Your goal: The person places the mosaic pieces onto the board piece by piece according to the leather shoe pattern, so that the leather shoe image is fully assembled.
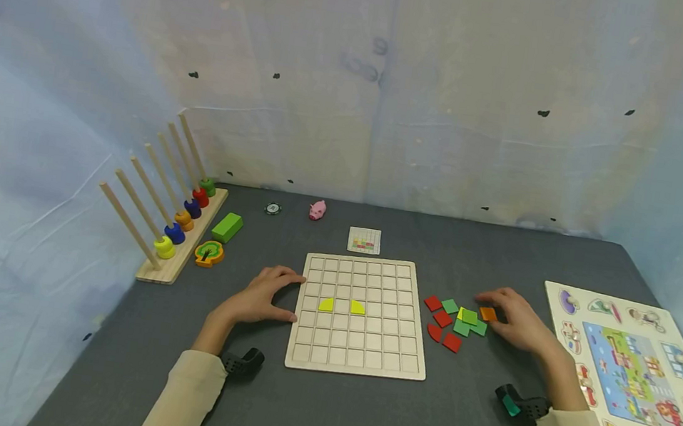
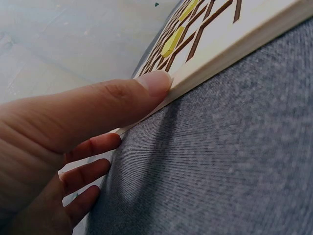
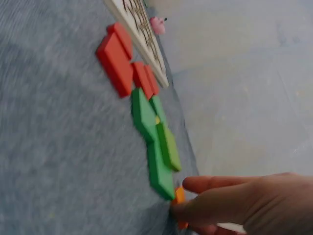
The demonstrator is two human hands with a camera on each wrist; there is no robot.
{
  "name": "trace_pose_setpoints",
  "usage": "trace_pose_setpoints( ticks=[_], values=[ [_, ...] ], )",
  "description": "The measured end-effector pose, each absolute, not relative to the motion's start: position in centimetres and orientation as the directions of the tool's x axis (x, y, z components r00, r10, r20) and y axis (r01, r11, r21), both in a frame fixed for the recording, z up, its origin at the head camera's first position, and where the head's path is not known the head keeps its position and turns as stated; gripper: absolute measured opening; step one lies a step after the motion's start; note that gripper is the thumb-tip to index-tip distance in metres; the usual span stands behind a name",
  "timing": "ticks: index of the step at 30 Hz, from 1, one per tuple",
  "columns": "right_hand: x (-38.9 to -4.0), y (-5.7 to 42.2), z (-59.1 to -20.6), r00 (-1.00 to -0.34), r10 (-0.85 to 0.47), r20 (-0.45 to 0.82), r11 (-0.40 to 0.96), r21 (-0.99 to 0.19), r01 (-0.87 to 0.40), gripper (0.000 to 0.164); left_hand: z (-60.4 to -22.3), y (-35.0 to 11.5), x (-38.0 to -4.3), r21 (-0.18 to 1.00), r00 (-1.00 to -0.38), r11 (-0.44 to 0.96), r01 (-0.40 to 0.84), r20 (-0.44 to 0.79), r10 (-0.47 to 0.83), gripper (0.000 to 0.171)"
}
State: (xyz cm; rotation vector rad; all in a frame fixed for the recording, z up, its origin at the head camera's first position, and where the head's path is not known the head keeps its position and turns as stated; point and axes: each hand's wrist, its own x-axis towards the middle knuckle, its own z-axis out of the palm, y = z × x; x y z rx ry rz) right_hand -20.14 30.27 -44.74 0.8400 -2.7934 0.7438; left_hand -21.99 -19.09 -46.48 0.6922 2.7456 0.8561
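A light wooden board with a square grid [image 1: 355, 359] lies in front of me, two yellow quarter-round tiles [image 1: 326, 304] on its cells. My left hand [image 1: 259, 297] rests at its left side, thumb [image 2: 154, 84] and fingertips touching the edge, fingers loosely extended. To the right, my right hand [image 1: 515, 319] has thumb and fingers around an orange tile [image 1: 487, 313], pinching it at the pile's end. Next to it lie green tiles [image 1: 462, 327], a lighter green tile [image 3: 168, 147], red tiles [image 1: 452, 342] and a partly covered yellow one.
Behind the board lies a small pattern card [image 1: 364, 240], with a pink pig figure [image 1: 317, 210] and a round chip [image 1: 273, 209] farther back. At left stand a peg rack [image 1: 180, 254], a green block [image 1: 227, 227] and a tree piece [image 1: 209, 253]. A picture puzzle board [image 1: 589, 411] lies at right.
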Motion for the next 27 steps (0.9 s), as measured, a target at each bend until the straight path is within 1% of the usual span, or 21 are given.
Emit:
trace_pose_setpoints(
  ticks=[7, 13, 19, 27],
  values=[
    [-20.6, 31.2, -45.8, -0.86, -0.433, 0.271, 0.759, -0.405, -0.51, 0.027, -46.5, -19.1, -22.0, 0.577, -0.877, 0.726, 0.373, -0.036, 0.479, 0.072],
    [-20.9, 30.3, -45.6, -0.839, -0.416, 0.35, 0.733, -0.417, -0.537, 0.025, -46.5, -19.1, -22.0, 0.575, -0.877, 0.727, 0.375, -0.035, 0.479, 0.072],
    [-20.8, 26.1, -44.2, -0.814, -0.446, 0.373, 0.675, -0.457, -0.58, 0.028, -46.5, -19.2, -21.9, 0.568, -0.879, 0.734, 0.372, -0.039, 0.476, 0.072],
    [-20.4, 18.8, -43.9, -0.727, -0.557, 0.402, 0.52, -0.513, -0.682, 0.028, -46.6, -19.1, -22.0, 0.565, -0.879, 0.734, 0.377, -0.033, 0.476, 0.073]
  ],
)
